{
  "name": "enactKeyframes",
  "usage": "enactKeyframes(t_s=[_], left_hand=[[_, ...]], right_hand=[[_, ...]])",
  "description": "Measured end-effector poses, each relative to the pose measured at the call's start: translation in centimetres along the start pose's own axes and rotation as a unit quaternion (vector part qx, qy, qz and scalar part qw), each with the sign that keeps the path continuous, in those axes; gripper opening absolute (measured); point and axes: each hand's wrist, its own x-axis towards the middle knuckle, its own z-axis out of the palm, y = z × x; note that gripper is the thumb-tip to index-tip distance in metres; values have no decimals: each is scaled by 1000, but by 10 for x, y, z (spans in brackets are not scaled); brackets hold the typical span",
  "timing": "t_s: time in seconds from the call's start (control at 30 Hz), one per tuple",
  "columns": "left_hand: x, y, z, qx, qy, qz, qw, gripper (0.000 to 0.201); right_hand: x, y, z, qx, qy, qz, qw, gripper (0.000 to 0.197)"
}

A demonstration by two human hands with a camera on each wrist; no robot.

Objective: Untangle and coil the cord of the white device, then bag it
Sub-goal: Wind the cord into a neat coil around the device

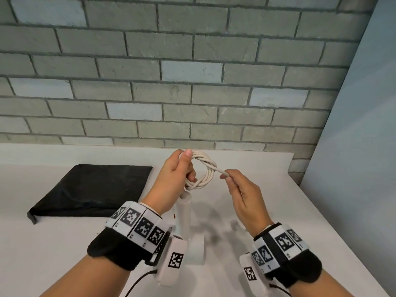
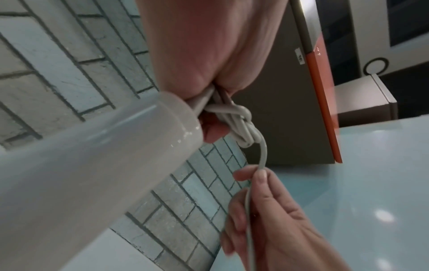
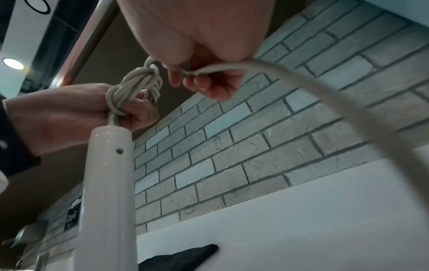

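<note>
The left hand (image 1: 175, 170) is pinching the coiled part of the cord (image 1: 202, 172) between thumb and curled fingers, holding the loops bunched together above the table (image 1: 267, 200). The right hand (image 1: 242, 194) is gripping the free run of the cord just beside the coil, fingers closed around it, with the slack trailing past the wrist in the right wrist view. The white device (image 1: 183, 213) is hanging below the left hand by its cord end, its lower part hidden behind the wrists, so I cannot tell whether it is touching the table. The black bag (image 1: 92, 187) is lying flat on the table to the left, well apart from the hands. The cord is looking pliable but springy, so the loops are likely wanting to open if the pinch eases; taking hold where the strands cross seems safest. The device's glossy, rigid body is looking slippery, and its weight is probably pulling on the coil, so supporting the body before bagging seems wise.
</note>
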Motion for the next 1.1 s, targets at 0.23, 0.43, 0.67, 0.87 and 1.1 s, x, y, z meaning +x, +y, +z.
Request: enactKeyframes(t_s=[0.23,0.43,0.67,0.87,1.1], left_hand=[[-3,-3,5,-43,1,12,999,32],[-4,0,12,53,66,68,994,29],[-6,-4,17,145,120,143,972,25],[-6,-3,22,156,113,152,969,21],[-8,-5,24,161,102,165,968,18]], right_hand=[[8,-13,12,140,51,74,986,17],[12,-41,23,392,40,188,900,22],[11,-48,25,502,-10,244,829,35],[19,-52,19,571,-41,266,775,27],[18,-47,20,498,-41,285,818,51]])
